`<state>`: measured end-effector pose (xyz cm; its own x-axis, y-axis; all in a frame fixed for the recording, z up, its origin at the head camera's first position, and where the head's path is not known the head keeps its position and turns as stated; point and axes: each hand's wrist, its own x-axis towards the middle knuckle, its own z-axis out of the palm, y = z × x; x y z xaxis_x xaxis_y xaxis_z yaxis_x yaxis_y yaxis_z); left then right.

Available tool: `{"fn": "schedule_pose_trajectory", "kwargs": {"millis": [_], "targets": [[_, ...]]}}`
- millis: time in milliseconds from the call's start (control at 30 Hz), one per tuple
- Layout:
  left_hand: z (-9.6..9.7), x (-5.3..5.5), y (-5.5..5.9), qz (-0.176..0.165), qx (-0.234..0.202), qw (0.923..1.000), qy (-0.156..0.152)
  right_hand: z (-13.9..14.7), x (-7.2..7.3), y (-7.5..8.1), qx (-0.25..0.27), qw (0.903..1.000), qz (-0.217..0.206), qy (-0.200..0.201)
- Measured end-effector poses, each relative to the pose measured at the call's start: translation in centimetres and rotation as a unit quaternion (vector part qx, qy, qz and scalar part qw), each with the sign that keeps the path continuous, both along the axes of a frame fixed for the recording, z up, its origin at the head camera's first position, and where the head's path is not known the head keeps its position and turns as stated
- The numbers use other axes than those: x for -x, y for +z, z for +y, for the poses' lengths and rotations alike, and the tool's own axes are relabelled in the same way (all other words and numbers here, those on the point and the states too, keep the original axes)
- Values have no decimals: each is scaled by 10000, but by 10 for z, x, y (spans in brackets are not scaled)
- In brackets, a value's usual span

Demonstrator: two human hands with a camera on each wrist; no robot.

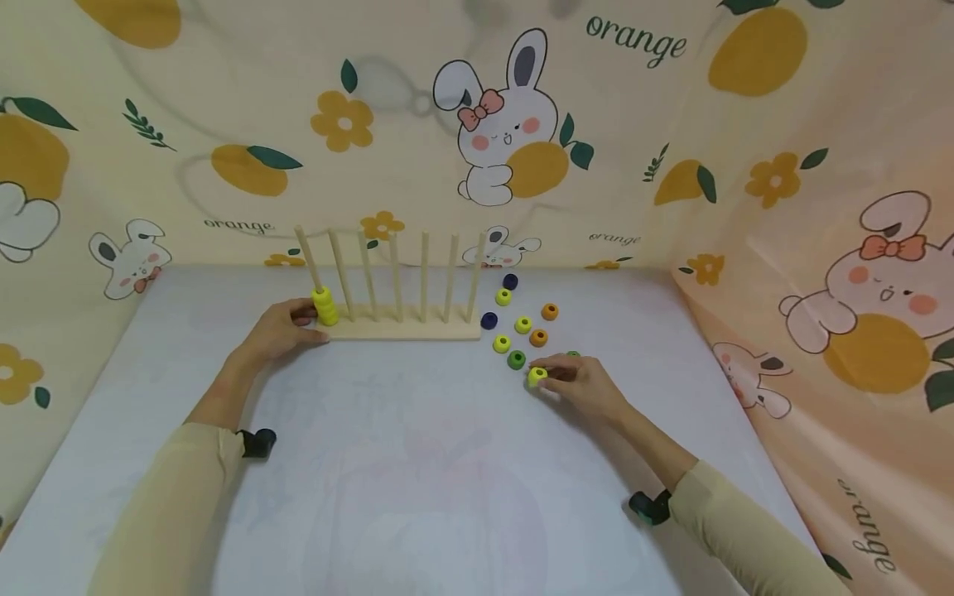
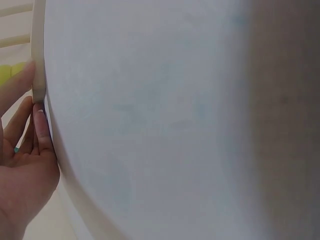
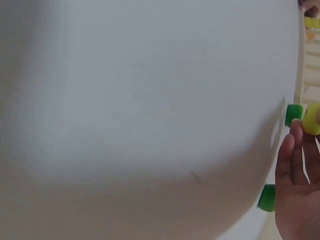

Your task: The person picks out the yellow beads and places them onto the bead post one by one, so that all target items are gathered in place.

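A pale wooden peg rack [image 1: 406,330] stands on the table with a row of upright pegs. Yellow beads [image 1: 325,306] are stacked on its leftmost peg. At that end my left hand [image 1: 281,331] grips the base, thumb in front and fingers around the end; the left wrist view shows the hand [image 2: 30,160] against the base edge [image 2: 38,50]. Right of the rack, my right hand [image 1: 589,387] pinches a yellow bead [image 1: 537,377] between thumb and fingers, seen also in the right wrist view as a yellow bead [image 3: 311,120] beside a green bead [image 3: 293,115].
Loose beads lie between the rack and my right hand: yellow [image 1: 502,343], orange [image 1: 539,338], dark blue [image 1: 489,320] and green [image 1: 517,359]. Another green bead [image 1: 573,354] is partly hidden behind the right hand. A printed cloth [image 1: 402,190] hangs behind the white table [image 1: 417,463].
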<state>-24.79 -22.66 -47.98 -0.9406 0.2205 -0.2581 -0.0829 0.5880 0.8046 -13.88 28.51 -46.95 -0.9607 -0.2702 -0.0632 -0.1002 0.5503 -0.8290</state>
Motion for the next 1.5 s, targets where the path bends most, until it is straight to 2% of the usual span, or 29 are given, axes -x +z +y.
{"fn": "schedule_pose_trajectory", "kwargs": {"millis": [200,333,467,667,833,1100,1500], "targets": [[4,1,-1,-5,-48,10000,-28,1,7,11,70,9999,124,-74],[6,2,-6,-34,-98,9999,-32,2,12,17,307,9991,270,59],[5,2,-8,-1,-118,9999,-4,-1,20,25,335,9984,416,188],[3,3,-4,56,-95,9999,-1,-7,33,41,186,9985,511,108],[1,4,-4,18,-80,10000,30,-11,42,53,389,9984,363,169],[0,3,-5,19,-47,10000,68,-19,57,76,17,9958,864,309],[0,4,0,-24,-111,9999,33,-28,86,105,108,9946,1017,162]]}}
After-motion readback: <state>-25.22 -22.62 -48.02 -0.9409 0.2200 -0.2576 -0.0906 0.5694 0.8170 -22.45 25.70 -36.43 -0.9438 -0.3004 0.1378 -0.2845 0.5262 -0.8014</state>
